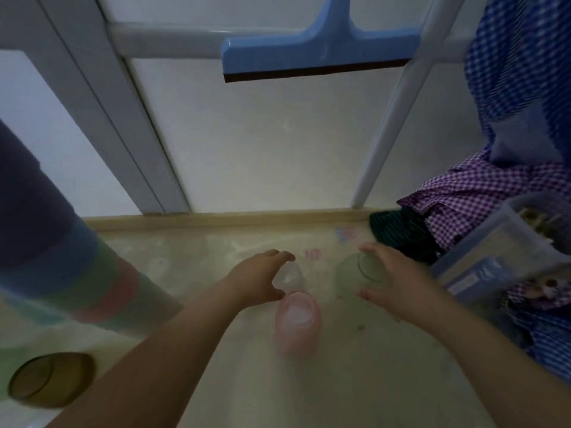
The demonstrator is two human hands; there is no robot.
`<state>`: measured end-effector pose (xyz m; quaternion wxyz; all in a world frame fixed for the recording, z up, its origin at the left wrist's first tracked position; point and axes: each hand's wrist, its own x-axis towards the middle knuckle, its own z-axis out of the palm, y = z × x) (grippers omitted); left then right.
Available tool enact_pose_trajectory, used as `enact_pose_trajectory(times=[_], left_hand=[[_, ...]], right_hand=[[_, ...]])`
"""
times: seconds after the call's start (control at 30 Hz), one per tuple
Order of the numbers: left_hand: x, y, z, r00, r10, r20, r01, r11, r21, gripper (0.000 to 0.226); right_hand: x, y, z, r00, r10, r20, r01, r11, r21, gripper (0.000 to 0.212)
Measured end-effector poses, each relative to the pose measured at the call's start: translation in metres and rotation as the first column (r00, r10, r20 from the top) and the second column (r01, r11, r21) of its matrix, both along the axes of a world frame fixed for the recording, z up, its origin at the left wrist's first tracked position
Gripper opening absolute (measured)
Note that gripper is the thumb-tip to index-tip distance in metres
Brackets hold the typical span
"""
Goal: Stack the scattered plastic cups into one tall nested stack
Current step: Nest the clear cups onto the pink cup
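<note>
Three translucent plastic cups stand near the middle of the beige table [216, 381]. A clear cup [289, 274] sits between the thumb and fingers of my left hand [256, 279], whose fingers are spread around it without a firm grip. A pink cup [297, 319] stands upright just below it, untouched. My right hand [392, 279] curls around a pale green cup [358, 271] at its right side, fingers touching its rim. An amber cup [51, 378] lies far off at the lower left. The frame is blurred.
A clear plastic storage box [500, 245] and checked purple and blue cloths [482, 193] crowd the right side. A striped cloth [77, 273] covers the left. White metal rails [383, 137] and a blue squeegee [315, 47] rise behind the table's back edge.
</note>
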<state>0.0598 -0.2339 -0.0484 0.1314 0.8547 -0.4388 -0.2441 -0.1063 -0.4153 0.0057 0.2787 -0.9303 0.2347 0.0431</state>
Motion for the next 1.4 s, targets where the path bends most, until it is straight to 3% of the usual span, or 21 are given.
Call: enact_pose_trajectory(times=[0.23, 0.47, 0.57, 0.8, 1.03, 1.4], left_hand=[[0.006, -0.005, -0.012, 0.998, 0.043, -0.041, -0.044, 0.998, -0.035, 0.071], [0.003, 0.015, 0.042, 0.976, 0.217, 0.017, -0.207, 0.949, -0.238, 0.07], [-0.006, 0.028, 0.071, 0.96, 0.281, -0.003, -0.269, 0.914, -0.304, 0.074], [-0.036, 0.063, 0.111, 0.923, 0.386, 0.002, -0.359, 0.86, -0.362, 0.058], [-0.059, 0.089, 0.118, 0.9, 0.435, 0.027, -0.388, 0.828, -0.404, 0.061], [-0.081, 0.071, 0.151, 0.933, 0.353, 0.074, -0.278, 0.835, -0.476, 0.059]], right_hand=[[-0.013, 0.007, 0.003, 0.999, -0.043, -0.011, 0.043, 0.999, 0.01, 0.068], [-0.004, 0.021, 0.046, 0.997, -0.015, 0.081, 0.009, 0.997, 0.079, 0.065], [0.002, 0.031, 0.065, 0.987, 0.073, 0.145, -0.087, 0.992, 0.09, 0.061], [0.013, 0.07, 0.074, 0.948, 0.304, 0.093, -0.306, 0.952, -0.001, 0.069], [0.014, 0.086, 0.045, 0.94, 0.34, -0.04, -0.34, 0.94, -0.011, 0.067], [0.0, 0.067, 0.039, 0.952, 0.306, 0.015, -0.306, 0.951, 0.044, 0.084]])
